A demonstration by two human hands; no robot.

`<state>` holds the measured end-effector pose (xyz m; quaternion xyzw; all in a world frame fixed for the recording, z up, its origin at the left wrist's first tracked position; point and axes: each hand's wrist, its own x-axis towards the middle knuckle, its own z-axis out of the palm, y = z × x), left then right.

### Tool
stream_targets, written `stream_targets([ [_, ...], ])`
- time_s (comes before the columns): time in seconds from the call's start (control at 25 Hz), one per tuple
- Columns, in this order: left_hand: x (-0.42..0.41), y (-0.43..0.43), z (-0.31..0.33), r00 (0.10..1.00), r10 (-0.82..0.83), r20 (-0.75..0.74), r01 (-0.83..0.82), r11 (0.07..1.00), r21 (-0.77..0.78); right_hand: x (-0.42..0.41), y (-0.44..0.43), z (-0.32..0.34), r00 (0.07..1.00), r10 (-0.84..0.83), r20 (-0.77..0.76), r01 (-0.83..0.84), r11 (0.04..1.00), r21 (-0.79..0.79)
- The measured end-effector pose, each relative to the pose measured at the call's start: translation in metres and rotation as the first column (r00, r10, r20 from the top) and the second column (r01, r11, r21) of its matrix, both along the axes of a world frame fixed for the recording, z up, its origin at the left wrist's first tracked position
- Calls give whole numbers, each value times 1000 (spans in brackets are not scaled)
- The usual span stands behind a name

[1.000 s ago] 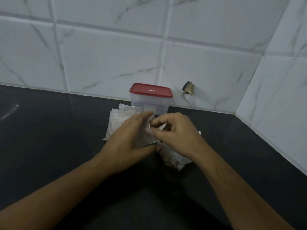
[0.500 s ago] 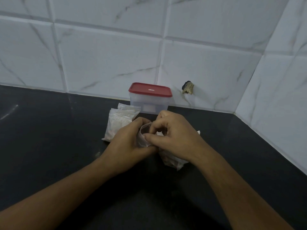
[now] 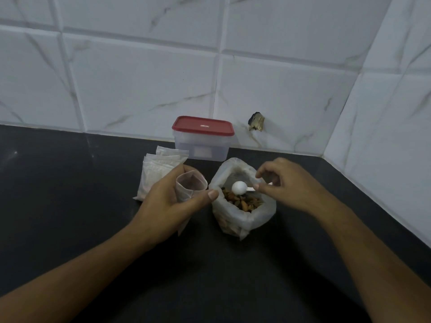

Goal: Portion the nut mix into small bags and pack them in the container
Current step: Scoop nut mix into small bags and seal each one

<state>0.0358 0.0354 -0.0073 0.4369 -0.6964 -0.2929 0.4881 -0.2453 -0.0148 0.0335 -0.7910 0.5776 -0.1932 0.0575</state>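
Observation:
My left hand (image 3: 163, 203) grips a small clear bag (image 3: 190, 186), holding its mouth wide open and upright. Right beside it stands a larger plastic bag of nut mix (image 3: 242, 206), open at the top with brown nuts showing. My right hand (image 3: 286, 185) pinches the handle of a white plastic spoon (image 3: 239, 188), whose bowl hangs over the nuts inside that bag. A clear container with a red lid (image 3: 202, 138) stands shut against the tiled wall behind.
A stack of flat small bags (image 3: 155, 176) lies on the black counter (image 3: 70, 217) left of my left hand. White tiled walls meet in a corner at the right. A small dark chip (image 3: 256, 121) marks the back wall.
My hands have parted. The left now holds the small bag open alone; the right has moved right and taken the white spoon over the nut bag, which is now uncovered.

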Motion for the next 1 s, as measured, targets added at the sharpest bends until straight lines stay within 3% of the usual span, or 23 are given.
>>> stream_targets([
  [0.12, -3, -2, -3, 1000, 8, 19, -8, 999, 47, -10, 0, -3, 999, 18, 37, -21, 996, 83],
  [0.28, -14, -5, 0, 999, 32, 36, -36, 994, 107, -10, 0, 0, 999, 1, 33, 0, 1000, -19],
  [0.36, -24, -6, 4, 997, 64, 49, -70, 989, 134, -12, 2, 3, 993, 22, 118, -17, 999, -42],
  [0.52, -36, -4, 5, 984, 118, 135, -131, 988, 87, -21, 7, 14, 915, 95, 391, -151, 982, 116],
  [0.76, -34, -4, -8, 988, 111, 109, -115, 993, 26, -19, 8, 13, 881, 160, 445, -312, 904, 293],
  [0.88, -31, -3, -3, 993, 44, 108, -43, 999, -13, -10, 9, 9, 887, 175, 427, -329, 889, 318],
  [1.0, -22, -3, 2, 968, -167, 189, 169, 986, 9, -9, 11, 6, 874, 155, 460, -336, 878, 342],
])
